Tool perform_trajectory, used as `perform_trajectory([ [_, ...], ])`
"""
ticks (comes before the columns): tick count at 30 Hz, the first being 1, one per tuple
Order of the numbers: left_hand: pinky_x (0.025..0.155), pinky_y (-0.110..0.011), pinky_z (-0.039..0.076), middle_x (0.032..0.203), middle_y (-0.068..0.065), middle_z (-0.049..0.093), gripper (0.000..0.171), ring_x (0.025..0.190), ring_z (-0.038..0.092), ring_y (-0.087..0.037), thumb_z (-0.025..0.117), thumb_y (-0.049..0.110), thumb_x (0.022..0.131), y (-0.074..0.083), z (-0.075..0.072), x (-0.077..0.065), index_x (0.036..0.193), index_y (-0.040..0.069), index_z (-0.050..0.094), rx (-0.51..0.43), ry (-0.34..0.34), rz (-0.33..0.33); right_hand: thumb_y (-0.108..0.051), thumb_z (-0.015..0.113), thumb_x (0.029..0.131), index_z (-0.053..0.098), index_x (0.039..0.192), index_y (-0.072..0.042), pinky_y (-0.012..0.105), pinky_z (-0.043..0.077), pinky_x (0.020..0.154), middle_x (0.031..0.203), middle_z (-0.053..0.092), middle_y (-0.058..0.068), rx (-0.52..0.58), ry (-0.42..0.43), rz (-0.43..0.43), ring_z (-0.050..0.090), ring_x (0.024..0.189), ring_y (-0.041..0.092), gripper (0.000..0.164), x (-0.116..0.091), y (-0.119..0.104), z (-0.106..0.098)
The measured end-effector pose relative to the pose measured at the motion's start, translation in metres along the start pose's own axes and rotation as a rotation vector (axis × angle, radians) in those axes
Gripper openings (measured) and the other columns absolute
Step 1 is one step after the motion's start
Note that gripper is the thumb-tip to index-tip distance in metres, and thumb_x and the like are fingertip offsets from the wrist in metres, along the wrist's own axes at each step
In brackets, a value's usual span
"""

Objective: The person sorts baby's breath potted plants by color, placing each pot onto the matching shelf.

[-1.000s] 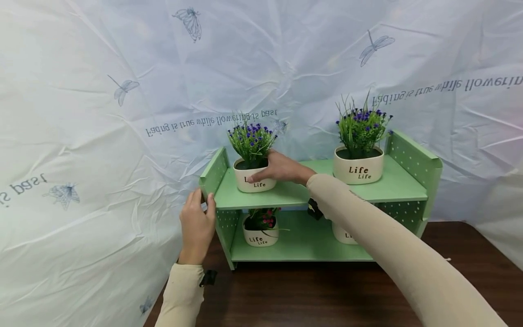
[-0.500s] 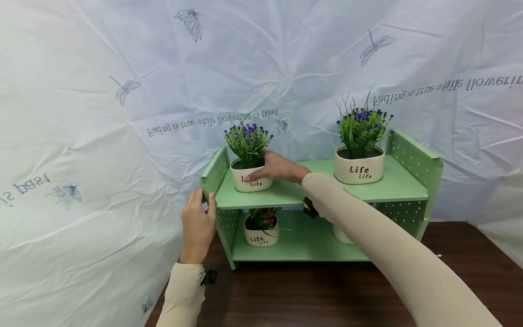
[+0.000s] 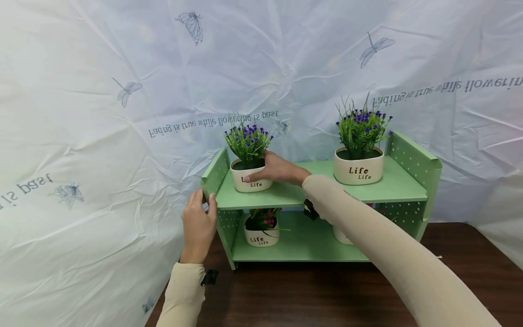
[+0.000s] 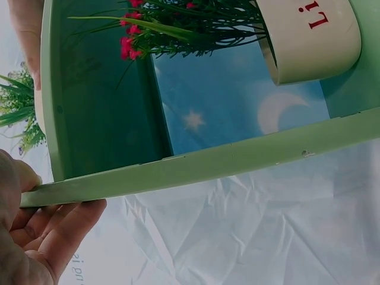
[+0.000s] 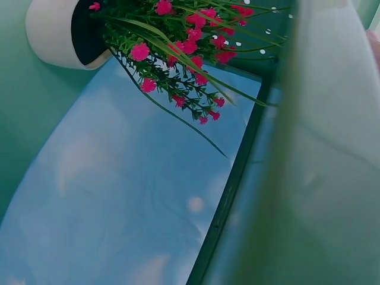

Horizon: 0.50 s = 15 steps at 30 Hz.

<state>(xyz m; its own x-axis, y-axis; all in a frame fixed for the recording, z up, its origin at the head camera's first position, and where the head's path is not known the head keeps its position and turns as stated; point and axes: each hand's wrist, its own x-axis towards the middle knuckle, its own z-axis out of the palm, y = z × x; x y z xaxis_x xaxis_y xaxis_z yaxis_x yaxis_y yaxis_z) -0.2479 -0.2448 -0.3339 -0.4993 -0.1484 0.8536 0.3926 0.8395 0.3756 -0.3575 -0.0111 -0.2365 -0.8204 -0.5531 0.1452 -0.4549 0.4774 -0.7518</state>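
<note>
At the upper shelf's left end, my right hand grips a cream flowerpot of purple flowers, thumb across its front and the other fingers out of sight behind its right side. The pot stands upright on the green shelf rack. My left hand holds the front edge of the rack's left side panel near the upper board. In the left wrist view, the left hand has its thumb on one face of the panel and fingers on the other. Only a sliver of the right hand shows in the right wrist view.
Another purple-flowered pot stands at the upper shelf's right. Below are a red-flowered pot at left and a pot partly hidden by my right sleeve. The rack stands on a dark wooden table before a printed cloth backdrop.
My right hand has slid the purple-flowered pot slightly left, toward the side panel, and both have been still for the last half second. My left hand keeps its hold.
</note>
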Motion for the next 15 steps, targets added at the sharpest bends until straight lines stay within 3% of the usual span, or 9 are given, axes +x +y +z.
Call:
perform_trajectory([
  [6,0.078,-0.055,0.058,0.097,-0.021,0.067,0.015,0.091,0.069,-0.042,0.067,0.011,0.105,0.0004,-0.0001,-0.0001,0.105,-0.004,0.066,-0.002,-0.009,0.000,-0.051,0.087,0.086,0.006,0.169,0.000,0.049,0.031,0.125,0.175,0.015,0.020,0.000,0.012,0.016,0.024,0.160,0.034,0.127,0.0008,0.0041,-0.0003],
  [15,0.076,-0.055,0.058,0.096,-0.021,0.066,0.014,0.089,0.070,-0.042,0.067,0.010,0.105,0.0004,-0.0021,-0.0004,0.102,-0.003,0.066,0.000,-0.005,-0.002,-0.050,0.086,0.087,0.010,0.168,0.002,0.049,0.035,0.123,0.173,0.020,0.021,-0.002,0.035,-0.005,0.030,0.157,0.034,0.123,0.0037,0.0045,0.0023],
])
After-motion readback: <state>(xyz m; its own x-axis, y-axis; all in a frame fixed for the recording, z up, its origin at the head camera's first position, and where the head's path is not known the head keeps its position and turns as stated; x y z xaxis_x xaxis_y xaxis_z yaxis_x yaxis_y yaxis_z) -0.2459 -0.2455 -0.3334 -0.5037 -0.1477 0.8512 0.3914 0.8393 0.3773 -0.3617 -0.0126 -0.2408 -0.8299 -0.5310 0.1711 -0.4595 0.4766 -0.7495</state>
